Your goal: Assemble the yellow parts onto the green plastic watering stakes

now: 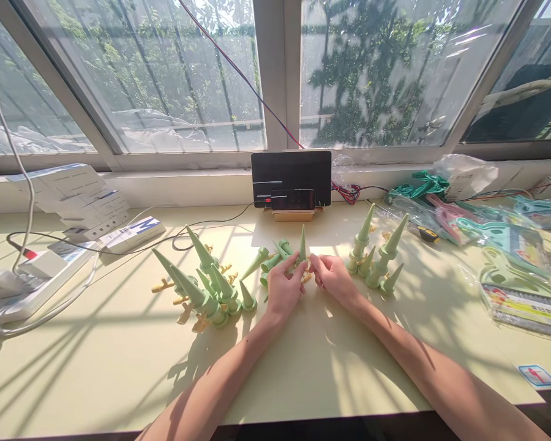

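Near the middle of the table, my left hand (285,283) is closed around the lower part of a pale green cone-topped piece (303,242), which points upward. My right hand (333,277) is beside it, fingers pinched together close to the piece; what they grip is hidden. Just left of my left hand lie loose green parts (270,264), some cone-shaped and some tubular. Further left stands a cluster of green cone-topped towers (206,291) with small yellow parts (201,322) sticking out. To the right of my hands is another group of green towers (377,260).
A black tablet (291,170) and a phone (292,199) lean on a stand by the window. White boxes (133,234), cables and a power strip (37,285) occupy the left. Plastic-bagged items (523,294) and a yellow-black tool (427,234) lie right. A sticker (536,375) marks the front.
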Available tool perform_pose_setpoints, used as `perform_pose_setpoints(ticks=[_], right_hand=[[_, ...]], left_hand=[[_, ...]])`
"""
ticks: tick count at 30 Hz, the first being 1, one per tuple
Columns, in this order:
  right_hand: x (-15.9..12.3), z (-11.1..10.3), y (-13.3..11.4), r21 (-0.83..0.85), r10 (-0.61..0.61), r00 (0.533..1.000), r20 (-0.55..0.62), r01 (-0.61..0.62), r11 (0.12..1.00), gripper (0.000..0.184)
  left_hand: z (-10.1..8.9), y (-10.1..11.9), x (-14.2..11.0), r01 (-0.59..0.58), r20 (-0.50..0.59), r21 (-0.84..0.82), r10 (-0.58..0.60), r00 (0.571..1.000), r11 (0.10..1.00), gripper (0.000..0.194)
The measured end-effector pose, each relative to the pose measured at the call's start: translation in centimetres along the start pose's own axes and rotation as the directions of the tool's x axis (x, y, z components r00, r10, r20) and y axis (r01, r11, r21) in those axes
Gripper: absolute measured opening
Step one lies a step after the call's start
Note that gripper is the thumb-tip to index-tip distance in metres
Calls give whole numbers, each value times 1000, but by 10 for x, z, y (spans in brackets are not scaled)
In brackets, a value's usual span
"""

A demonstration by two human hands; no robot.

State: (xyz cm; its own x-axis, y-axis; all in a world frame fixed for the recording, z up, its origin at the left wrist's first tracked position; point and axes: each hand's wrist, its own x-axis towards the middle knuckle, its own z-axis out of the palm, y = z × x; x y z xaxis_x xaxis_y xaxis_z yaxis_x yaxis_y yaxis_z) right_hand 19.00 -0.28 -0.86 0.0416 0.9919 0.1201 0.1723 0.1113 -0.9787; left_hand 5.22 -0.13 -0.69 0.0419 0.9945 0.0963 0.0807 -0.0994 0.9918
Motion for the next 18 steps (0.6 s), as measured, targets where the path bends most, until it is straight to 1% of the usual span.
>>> perform_pose_setpoints(ticks=[2,4,7,11,18], right_hand=[[-1,-1,-1,-148,-108,993,-46,101,984,50],[-2,-3,-3,-229,-189,980,-64,170,958,50],[-3,-4,-4,-244,-229,971,-66,207,947,44],[-3,-5,-2,-288,-295,953,-61,267,920,42],[-1,-6,1,-394,-386,922,-31,344,852,31]], left_hand=[[-1,3,0,-13,-18,15,13,1000,1000,52],[-2,5,0,-9,-33,28,10,999,1000,51],[-2,7,0,8,-56,42,-6,998,999,50],[-2,8,1,7,-84,53,-2,996,999,49],[-1,13,-1,31,-73,15,-29,997,999,47]])
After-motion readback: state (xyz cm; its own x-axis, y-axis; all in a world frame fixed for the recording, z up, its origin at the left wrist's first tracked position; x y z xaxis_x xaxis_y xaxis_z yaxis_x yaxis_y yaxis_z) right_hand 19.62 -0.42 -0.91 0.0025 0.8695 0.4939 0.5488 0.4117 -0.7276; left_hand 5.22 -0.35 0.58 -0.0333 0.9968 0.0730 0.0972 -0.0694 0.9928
